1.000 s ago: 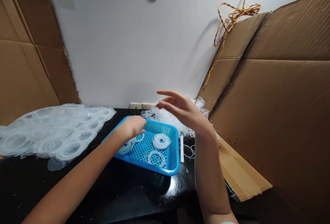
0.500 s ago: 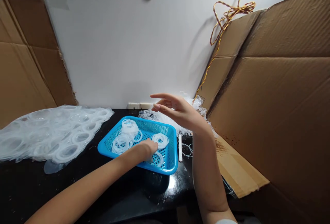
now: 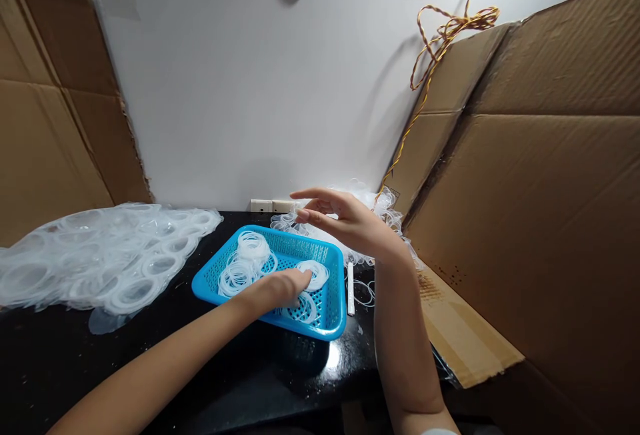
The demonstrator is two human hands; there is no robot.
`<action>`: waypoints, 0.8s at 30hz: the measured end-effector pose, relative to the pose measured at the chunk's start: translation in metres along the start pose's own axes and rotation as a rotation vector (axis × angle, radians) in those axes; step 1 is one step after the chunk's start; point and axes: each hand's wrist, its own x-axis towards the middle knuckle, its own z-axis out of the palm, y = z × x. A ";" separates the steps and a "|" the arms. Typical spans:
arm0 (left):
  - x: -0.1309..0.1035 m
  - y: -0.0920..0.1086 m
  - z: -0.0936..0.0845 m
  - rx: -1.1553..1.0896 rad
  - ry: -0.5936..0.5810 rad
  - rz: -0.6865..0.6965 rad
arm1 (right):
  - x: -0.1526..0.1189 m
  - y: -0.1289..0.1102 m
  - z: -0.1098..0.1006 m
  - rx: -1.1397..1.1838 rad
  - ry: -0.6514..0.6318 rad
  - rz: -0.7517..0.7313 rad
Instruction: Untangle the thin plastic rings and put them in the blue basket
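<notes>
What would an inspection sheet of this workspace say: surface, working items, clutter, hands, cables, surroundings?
Surface: glossy black table, pale specks on it.
Working items: blue perforated plastic basket with bundles of thin white rings inside.
Clutter: translucent plastic heap at left; white ring pile at back right; narrow white strip right of the basket.
Hands: left hand in the basket among the rings, grip unclear; right hand raised, nothing seen in it.
Cables: orange-brown twisted cord, bunched, hanging at right.
Surroundings: pale wall, brown cardboard panels both sides.
</notes>
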 end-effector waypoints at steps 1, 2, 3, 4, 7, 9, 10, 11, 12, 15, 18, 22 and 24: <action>-0.005 0.001 -0.004 -0.027 -0.005 0.005 | 0.000 0.000 0.000 -0.001 -0.002 0.005; -0.009 0.003 -0.008 -0.060 0.003 0.023 | 0.000 0.000 0.000 0.000 -0.003 0.010; -0.013 0.004 -0.012 -0.101 0.019 0.045 | 0.000 0.000 0.000 0.001 -0.005 0.014; -0.017 0.004 -0.017 -0.147 0.041 0.070 | 0.000 0.000 0.000 0.003 -0.006 0.015; -0.025 0.001 -0.032 -0.317 0.114 0.136 | 0.001 0.001 -0.002 0.009 -0.001 0.024; -0.029 -0.005 -0.043 -0.440 0.191 0.183 | 0.003 0.005 -0.002 0.018 -0.006 0.031; -0.032 -0.009 -0.049 -0.497 0.245 0.206 | 0.004 0.008 -0.003 0.025 -0.018 0.036; -0.035 -0.013 -0.054 -0.549 0.319 0.221 | 0.006 0.011 -0.003 0.039 -0.039 0.039; -0.038 -0.016 -0.060 -0.596 0.390 0.231 | 0.007 0.015 -0.003 0.060 -0.068 0.040; -0.050 -0.026 -0.074 -0.726 0.525 0.261 | 0.015 0.030 0.000 0.140 -0.155 0.071; -0.060 -0.030 -0.083 -0.901 0.654 0.267 | 0.025 0.045 0.006 0.211 -0.145 0.178; -0.067 -0.030 -0.087 -1.132 0.720 0.287 | 0.038 0.058 0.015 0.593 -0.266 0.155; -0.069 -0.030 -0.088 -1.187 0.712 0.321 | 0.042 0.060 0.017 0.752 -0.289 0.116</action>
